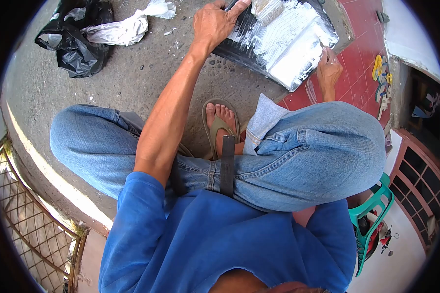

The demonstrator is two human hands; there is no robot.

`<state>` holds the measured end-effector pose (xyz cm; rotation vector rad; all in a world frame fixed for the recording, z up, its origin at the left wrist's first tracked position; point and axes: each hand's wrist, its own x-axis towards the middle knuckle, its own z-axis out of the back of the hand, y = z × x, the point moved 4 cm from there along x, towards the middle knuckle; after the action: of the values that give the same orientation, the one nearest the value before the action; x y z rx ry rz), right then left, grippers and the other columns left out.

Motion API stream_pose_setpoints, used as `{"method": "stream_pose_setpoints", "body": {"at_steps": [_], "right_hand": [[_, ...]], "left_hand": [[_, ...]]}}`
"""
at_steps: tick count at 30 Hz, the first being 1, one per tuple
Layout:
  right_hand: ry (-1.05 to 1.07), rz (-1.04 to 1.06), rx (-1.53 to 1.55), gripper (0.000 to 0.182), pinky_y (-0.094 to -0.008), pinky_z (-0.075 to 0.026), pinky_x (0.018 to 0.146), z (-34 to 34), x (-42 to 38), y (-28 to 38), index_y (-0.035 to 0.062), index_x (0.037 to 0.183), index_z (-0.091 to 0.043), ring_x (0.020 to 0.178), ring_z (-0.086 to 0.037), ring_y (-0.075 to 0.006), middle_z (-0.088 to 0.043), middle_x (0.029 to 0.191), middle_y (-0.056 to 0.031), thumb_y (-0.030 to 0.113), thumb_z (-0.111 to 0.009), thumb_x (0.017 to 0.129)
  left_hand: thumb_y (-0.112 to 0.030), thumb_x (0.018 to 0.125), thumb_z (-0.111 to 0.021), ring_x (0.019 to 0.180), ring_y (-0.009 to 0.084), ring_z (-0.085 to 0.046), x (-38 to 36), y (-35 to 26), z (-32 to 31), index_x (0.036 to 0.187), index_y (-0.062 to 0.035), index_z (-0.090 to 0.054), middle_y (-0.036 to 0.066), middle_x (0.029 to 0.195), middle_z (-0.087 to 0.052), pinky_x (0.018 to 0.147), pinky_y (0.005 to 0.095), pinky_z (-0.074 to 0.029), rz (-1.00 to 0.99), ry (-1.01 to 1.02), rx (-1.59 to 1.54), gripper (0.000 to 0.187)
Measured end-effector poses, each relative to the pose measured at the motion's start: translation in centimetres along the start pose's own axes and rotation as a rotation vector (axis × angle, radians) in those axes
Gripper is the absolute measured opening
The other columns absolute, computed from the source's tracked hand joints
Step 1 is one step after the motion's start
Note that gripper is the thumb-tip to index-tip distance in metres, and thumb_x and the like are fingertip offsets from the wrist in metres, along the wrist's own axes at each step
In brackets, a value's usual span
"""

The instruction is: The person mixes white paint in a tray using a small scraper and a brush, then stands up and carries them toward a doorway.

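A black tray or board (pixel 249 62) lies tilted on the ground ahead of me, thickly smeared with white paste (pixel 291 58). My left hand (pixel 216 22) grips its upper left edge, thumb stretched along the top. Beside that thumb, a beige, streaked flat piece (pixel 267 10) rests on the paste, partly cut off by the frame. At the tray's right side is my right hand (pixel 329 69), its fingers closed near the paste. White smudges mark the fingertips; whatever they pinch is too small to name.
A black plastic bag (pixel 78 51) and a twisted white plastic bag (pixel 124 30) lie on the concrete at upper left. My sandalled foot (pixel 222 119) stands below the tray. Sandals (pixel 382 80) line the red tiles (pixel 359 53) at right; a green plastic chair (pixel 376 207) stands behind.
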<state>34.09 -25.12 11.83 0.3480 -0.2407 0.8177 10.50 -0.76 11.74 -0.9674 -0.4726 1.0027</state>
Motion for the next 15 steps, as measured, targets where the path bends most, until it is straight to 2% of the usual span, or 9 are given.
{"method": "stream_pose_setpoints", "body": {"at_steps": [3, 5, 7, 10, 13, 14, 15], "right_hand": [[0.124, 0.216, -0.129, 0.024, -0.0437, -0.049, 0.066, -1.8, -0.3, 0.9, 0.0053, 0.1, -0.061, 0.074, -0.062, -0.0372, -0.063, 0.09, -0.0183, 0.021, -0.047, 0.089], [0.39, 0.372, -0.214, 0.018, -0.0471, -0.049, 0.062, -3.0, -2.4, 2.0, 0.0047, 0.092, -0.053, 0.07, -0.061, -0.037, -0.061, 0.083, -0.0184, 0.018, -0.04, 0.091], [0.431, 0.384, -0.24, 0.019, -0.0466, -0.049, 0.061, -2.7, -2.7, 3.0, 0.0042, 0.094, -0.052, 0.069, -0.061, -0.0372, -0.06, 0.081, -0.0189, 0.017, -0.038, 0.091], [0.299, 0.296, -0.294, 0.022, -0.046, -0.049, 0.06, -1.7, 0.6, 3.3, 0.0031, 0.091, -0.053, 0.068, -0.062, -0.0375, -0.06, 0.081, -0.0201, 0.017, -0.035, 0.092], [0.337, 0.291, -0.291, 0.025, -0.0453, -0.049, 0.059, -3.5, 1.7, 3.1, 0.0013, 0.087, -0.053, 0.066, -0.062, -0.0382, -0.061, 0.082, -0.0209, 0.017, -0.034, 0.092], [0.322, 0.38, -0.225, 0.027, -0.0442, -0.05, 0.058, -3.9, 0.5, 3.7, 0.0006, 0.084, -0.054, 0.064, -0.061, -0.0382, -0.061, 0.081, -0.0219, 0.017, -0.034, 0.092], [0.411, 0.399, -0.179, 0.026, -0.0438, -0.05, 0.058, -4.1, -1.1, 4.3, 0.0004, 0.085, -0.054, 0.063, -0.061, -0.0377, -0.06, 0.08, -0.0222, 0.017, -0.035, 0.092]], "left_hand": [[-0.078, 0.074, -0.042, 0.046, 0.0184, -0.052, 0.3, 1.7, -1.3, 0.054, -0.0057, -0.053, 0.006, 0.045, -0.049, 0.048, 0.0375, -0.044, -0.115, 0.045, 0.031, 0.076], [-0.078, 0.074, -0.042, 0.046, 0.0183, -0.052, 0.4, 2.4, -1.7, 0.054, -0.0059, -0.053, 0.005, 0.045, -0.049, 0.049, 0.0371, -0.044, -0.115, 0.042, 0.032, 0.075], [-0.078, 0.074, -0.042, 0.046, 0.0186, -0.052, 0.5, 2.4, -1.6, 0.055, -0.0057, -0.053, 0.005, 0.046, -0.048, 0.049, 0.0371, -0.044, -0.123, 0.034, 0.023, 0.076], [-0.078, 0.075, -0.041, 0.046, 0.0197, -0.052, 0.3, 2.1, -1.4, 0.055, -0.0049, -0.053, 0.006, 0.046, -0.048, 0.05, 0.038, -0.045, -0.125, 0.032, 0.001, 0.076], [-0.077, 0.075, -0.041, 0.047, 0.0206, -0.052, 0.2, 1.8, -1.6, 0.056, -0.0041, -0.054, 0.007, 0.046, -0.049, 0.051, 0.0391, -0.045, -0.105, 0.043, -0.009, 0.077], [-0.077, 0.075, -0.041, 0.047, 0.0207, -0.052, 0.1, 1.6, -1.4, 0.056, -0.0039, -0.054, 0.007, 0.046, -0.049, 0.052, 0.0392, -0.045, -0.107, 0.036, -0.016, 0.077], [-0.078, 0.075, -0.041, 0.047, 0.0208, -0.052, 0.1, 1.6, -1.2, 0.056, -0.0038, -0.054, 0.007, 0.046, -0.049, 0.052, 0.0393, -0.046, -0.104, 0.029, -0.023, 0.077]]}}
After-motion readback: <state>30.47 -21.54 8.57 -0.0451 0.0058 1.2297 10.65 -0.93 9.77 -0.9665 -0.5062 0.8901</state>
